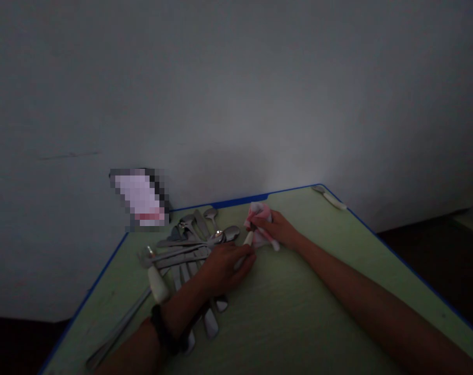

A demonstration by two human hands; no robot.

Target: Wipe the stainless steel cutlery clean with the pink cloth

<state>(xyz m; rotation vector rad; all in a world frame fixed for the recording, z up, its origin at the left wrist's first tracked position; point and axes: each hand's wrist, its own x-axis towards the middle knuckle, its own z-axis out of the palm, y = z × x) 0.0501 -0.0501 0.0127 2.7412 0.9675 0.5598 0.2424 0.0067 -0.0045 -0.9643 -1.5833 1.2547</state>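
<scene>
My left hand (224, 268), with a dark band at its wrist, is closed around the white handle of a piece of cutlery (248, 239). The far end of that piece runs into a pink and white cloth (260, 211), so its kind is hidden. My right hand (280, 229) pinches the cloth around that end. Beneath and beside my left forearm lies a loose pile of metal cutlery (185, 256), with spoons, forks and knife-like pieces crossing one another. Another white handle (158, 285) rests in the pile, next to my left wrist.
A white-handled utensil (334, 201) lies alone at the table's far right corner. The pale green table (298, 312) has a blue edge and stands against a grey wall (236, 94). At the far left edge, a dark-framed object (140, 195) is blurred by pixels.
</scene>
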